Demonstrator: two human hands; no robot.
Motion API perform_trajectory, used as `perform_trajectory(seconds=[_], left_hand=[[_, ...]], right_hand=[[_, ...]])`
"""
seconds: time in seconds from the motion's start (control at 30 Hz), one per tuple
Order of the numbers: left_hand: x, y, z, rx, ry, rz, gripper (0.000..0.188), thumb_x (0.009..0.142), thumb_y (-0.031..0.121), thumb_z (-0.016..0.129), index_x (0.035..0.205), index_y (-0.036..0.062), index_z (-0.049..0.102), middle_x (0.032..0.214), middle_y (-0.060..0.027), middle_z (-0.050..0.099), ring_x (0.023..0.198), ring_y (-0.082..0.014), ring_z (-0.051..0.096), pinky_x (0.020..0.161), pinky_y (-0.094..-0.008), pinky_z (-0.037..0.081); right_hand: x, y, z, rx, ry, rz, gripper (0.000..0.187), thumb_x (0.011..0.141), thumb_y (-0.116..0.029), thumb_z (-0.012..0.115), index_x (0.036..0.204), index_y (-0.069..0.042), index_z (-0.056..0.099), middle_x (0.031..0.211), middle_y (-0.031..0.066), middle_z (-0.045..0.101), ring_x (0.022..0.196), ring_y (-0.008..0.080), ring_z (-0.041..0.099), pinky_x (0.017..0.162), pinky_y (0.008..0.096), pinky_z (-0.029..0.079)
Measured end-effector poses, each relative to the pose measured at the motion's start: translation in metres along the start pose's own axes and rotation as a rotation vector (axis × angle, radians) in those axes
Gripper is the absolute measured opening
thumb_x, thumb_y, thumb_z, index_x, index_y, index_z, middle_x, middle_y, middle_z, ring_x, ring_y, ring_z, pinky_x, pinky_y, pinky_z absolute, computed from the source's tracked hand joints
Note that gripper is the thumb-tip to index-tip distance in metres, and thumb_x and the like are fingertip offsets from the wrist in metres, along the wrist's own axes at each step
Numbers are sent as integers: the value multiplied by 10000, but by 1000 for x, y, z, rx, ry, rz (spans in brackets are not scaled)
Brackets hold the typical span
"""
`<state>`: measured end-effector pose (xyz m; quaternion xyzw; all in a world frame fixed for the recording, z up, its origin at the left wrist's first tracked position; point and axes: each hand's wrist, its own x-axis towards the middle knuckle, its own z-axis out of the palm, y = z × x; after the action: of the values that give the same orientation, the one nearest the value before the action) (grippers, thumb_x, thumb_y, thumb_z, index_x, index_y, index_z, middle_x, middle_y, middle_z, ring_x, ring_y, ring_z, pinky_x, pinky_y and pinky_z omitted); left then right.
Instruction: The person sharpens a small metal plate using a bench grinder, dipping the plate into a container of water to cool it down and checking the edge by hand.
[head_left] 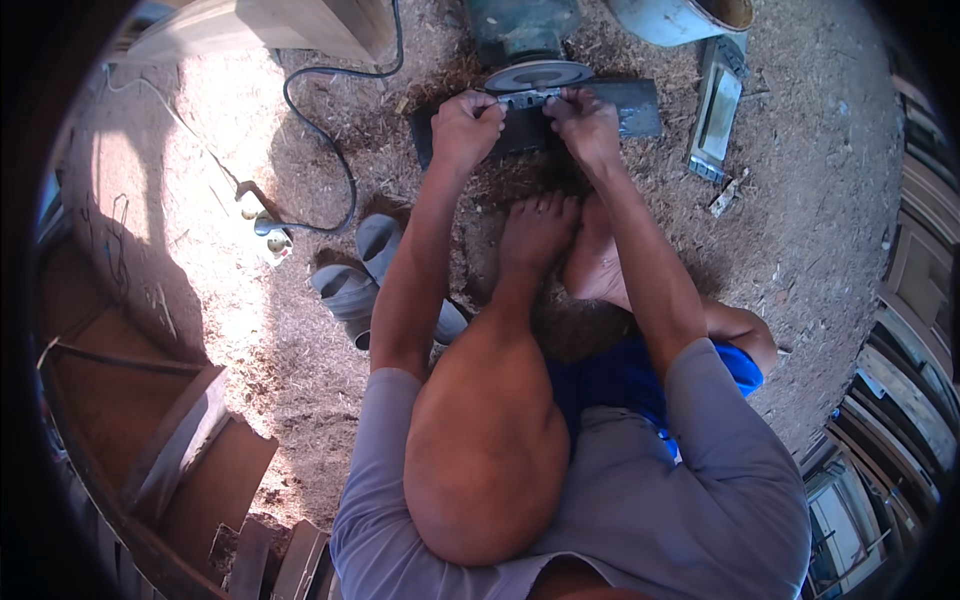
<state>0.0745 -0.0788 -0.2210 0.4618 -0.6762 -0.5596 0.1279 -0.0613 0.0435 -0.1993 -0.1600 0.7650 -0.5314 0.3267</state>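
My left hand (467, 130) and my right hand (588, 125) pinch the two ends of a narrow, flat metal blade (528, 99) with dark slots. It lies crosswise just on the near side of a grey grinding wheel (538, 75); whether the two touch, I cannot tell. Behind the wheel sits its greenish machine body (520, 30), cut off by the upper edge. Under my hands a dark flat board (637, 107) extends to both sides. Fingertips cover the blade's ends.
A black cable (345, 160) curves to a white power strip (265, 228) on the left. Grey shoes (347, 292) stand beside my left forearm. To the right lie a long metal tool (717, 110) and a white bucket (680, 20). Wooden boards (215, 490) line the lower left; shavings cover the ground.
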Motion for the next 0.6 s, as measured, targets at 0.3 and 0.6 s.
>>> perform_trajectory(seconds=[0.3,0.6], left_hand=[[0,9,-2,-123,-51,-64,193,866,126,664,974,-34,664,823,-80,698,688,-113,677,599,-220,541],[-1,14,-1,-202,-77,-104,173,891,126,653,984,-20,649,862,-68,689,727,-118,676,617,-213,539]], right_hand=[[1,4,7,-59,57,1,164,835,-54,666,955,54,638,747,96,698,604,112,630,556,250,497],[3,9,9,32,79,-37,178,837,-70,670,948,64,635,759,115,705,608,113,640,563,249,503]])
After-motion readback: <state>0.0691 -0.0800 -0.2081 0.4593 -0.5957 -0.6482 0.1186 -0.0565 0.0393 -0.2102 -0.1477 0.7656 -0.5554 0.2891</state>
